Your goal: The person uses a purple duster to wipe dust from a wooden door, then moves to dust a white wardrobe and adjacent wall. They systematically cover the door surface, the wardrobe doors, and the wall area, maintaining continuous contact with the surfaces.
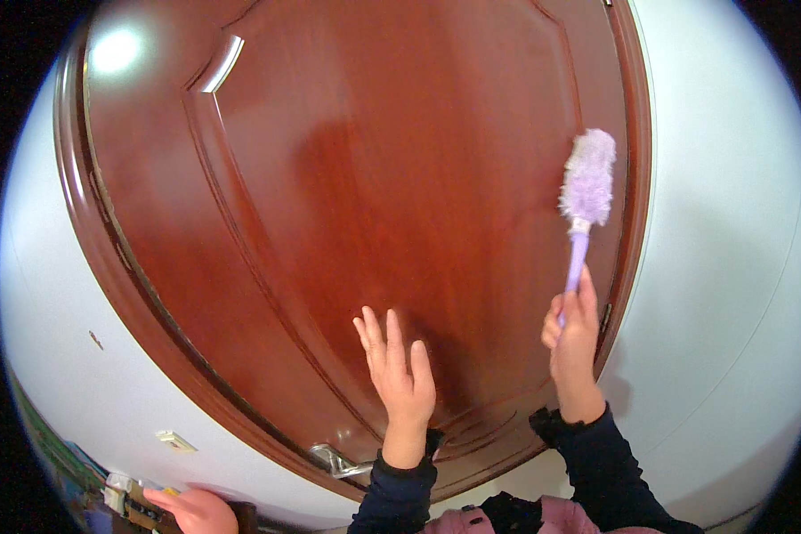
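Note:
My right hand (pixel 574 334) grips the lilac handle of a fluffy duster (pixel 589 179). The duster is upright, and its white and lilac head is at the right side of a reddish-brown wooden door (pixel 440 220), near the frame. Whether the fibres touch the wood I cannot tell. My left hand (pixel 400 380) is raised before the lower middle of the door, fingers spread and holding nothing. Below and left of that hand is a silver lever handle (pixel 340 462), partly hidden by my sleeve.
A brown door frame (pixel 634 200) borders the door, with white wall (pixel 714 267) on both sides. On the left wall is a light switch plate (pixel 175 441). At the lower left a pink rounded object (pixel 203 512) stands by cluttered items.

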Available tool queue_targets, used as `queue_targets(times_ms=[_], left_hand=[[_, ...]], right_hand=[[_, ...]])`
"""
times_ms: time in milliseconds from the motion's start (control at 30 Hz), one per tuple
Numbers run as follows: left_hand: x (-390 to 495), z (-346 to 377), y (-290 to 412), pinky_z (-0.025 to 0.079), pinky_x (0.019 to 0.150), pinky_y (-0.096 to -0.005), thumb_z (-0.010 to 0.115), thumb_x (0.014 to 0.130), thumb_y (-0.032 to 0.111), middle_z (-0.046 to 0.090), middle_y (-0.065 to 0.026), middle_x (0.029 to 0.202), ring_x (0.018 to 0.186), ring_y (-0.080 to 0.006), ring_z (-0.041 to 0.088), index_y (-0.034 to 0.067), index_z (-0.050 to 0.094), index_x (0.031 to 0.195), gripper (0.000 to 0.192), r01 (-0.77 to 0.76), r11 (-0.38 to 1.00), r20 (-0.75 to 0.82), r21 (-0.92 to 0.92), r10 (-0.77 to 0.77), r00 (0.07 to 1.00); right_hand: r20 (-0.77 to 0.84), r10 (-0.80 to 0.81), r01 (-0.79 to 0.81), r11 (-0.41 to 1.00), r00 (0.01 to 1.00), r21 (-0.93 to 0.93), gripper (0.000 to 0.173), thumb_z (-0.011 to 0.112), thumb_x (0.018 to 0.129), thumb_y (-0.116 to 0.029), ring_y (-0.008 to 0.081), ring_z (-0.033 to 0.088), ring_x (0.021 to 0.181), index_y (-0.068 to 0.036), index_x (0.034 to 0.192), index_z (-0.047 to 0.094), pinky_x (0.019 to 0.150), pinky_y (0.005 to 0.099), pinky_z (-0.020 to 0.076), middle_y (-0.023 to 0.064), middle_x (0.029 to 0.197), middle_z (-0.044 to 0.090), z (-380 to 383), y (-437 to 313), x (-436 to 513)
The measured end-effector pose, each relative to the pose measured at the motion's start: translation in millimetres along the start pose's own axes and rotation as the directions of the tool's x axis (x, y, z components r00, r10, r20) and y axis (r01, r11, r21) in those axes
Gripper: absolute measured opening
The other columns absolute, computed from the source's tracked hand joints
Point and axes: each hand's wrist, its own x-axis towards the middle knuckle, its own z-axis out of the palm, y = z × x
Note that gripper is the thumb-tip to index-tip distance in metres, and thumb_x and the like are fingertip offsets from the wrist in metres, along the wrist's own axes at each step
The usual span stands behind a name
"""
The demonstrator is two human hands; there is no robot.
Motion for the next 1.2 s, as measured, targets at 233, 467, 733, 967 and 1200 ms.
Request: queue_targets(times_ms=[233, 467, 733, 967, 1200], left_hand=[[-16.0, -15.7, -5.7, 0.018, 0.121, -0.0480, 0.043, 0.101, 0.013, 0.023, -0.0233, 0.162, 0.151, -0.0413, 0.020, -0.003, 0.030, 0.154, 0.057, 0.077, 0.986, -0.082, -0.148, -0.090, 0.993], [-31.0, -24.8, -8.9, 0.017, 0.120, -0.0511, 0.045, 0.101, 0.016, 0.026, -0.0265, 0.160, 0.150, -0.0439, 0.019, -0.004, 0.036, 0.151, 0.054, 0.141, 0.987, -0.119, -0.075, -0.149, 0.982], [-29.5, -21.3, 4.4, 0.018, 0.121, -0.0481, 0.045, 0.103, 0.017, 0.026, -0.0197, 0.163, 0.151, -0.0367, 0.021, 0.000, 0.045, 0.147, 0.048, 0.067, 0.994, -0.034, -0.082, -0.070, 0.997], [-29.7, -19.6, 5.7, 0.018, 0.121, -0.0497, 0.048, 0.100, 0.012, 0.022, -0.0222, 0.163, 0.151, -0.0409, 0.018, -0.002, 0.042, 0.149, 0.052, 0.113, 0.990, 0.016, -0.089, -0.112, 0.994], [-40.8, -22.8, -2.9, 0.016, 0.120, -0.0497, 0.052, 0.097, 0.012, 0.014, -0.0274, 0.164, 0.151, -0.0425, 0.016, -0.003, 0.032, 0.153, 0.061, 0.141, 0.987, -0.058, -0.083, -0.146, 0.988]], right_hand=[[0.706, -0.095, 0.646, 0.502, 0.702, -0.575, 0.057, 0.051, 0.100, -0.013, 0.0456, 0.061, 0.090, -0.014, 0.154, 0.035, 0.080, 0.0505, 0.0510, 0.0247, 0.099, 0.063, 9.1, 60.8, -73.8], [0.772, 0.277, 0.610, 0.486, 0.572, -0.626, 0.052, 0.052, 0.100, -0.017, 0.0415, 0.062, 0.084, -0.013, 0.151, 0.041, 0.078, 0.0484, 0.0521, 0.0244, 0.100, 0.063, 2.3, 64.1, -104.4], [0.252, 0.041, 0.142, 0.732, 0.967, -0.666, 0.056, 0.048, 0.105, -0.014, 0.0057, 0.045, 0.062, -0.022, 0.158, 0.032, 0.056, 0.0213, 0.0439, -0.0030, 0.077, 0.046, -38.4, 58.0, -44.5], [-0.025, 0.196, -0.198, 0.973, 0.980, -0.118, 0.054, 0.040, 0.109, -0.021, 0.0039, 0.032, 0.051, -0.029, 0.160, 0.022, 0.042, 0.0187, 0.0284, -0.0021, 0.071, 0.043, -57.7, 50.7, -46.2], [0.664, 0.153, 0.558, 0.425, 0.732, -0.713, 0.056, 0.054, 0.099, -0.017, 0.0427, 0.063, 0.081, -0.026, 0.152, 0.040, 0.074, 0.0479, 0.0526, 0.0206, 0.092, 0.064, -39.3, 79.4, -97.7]])
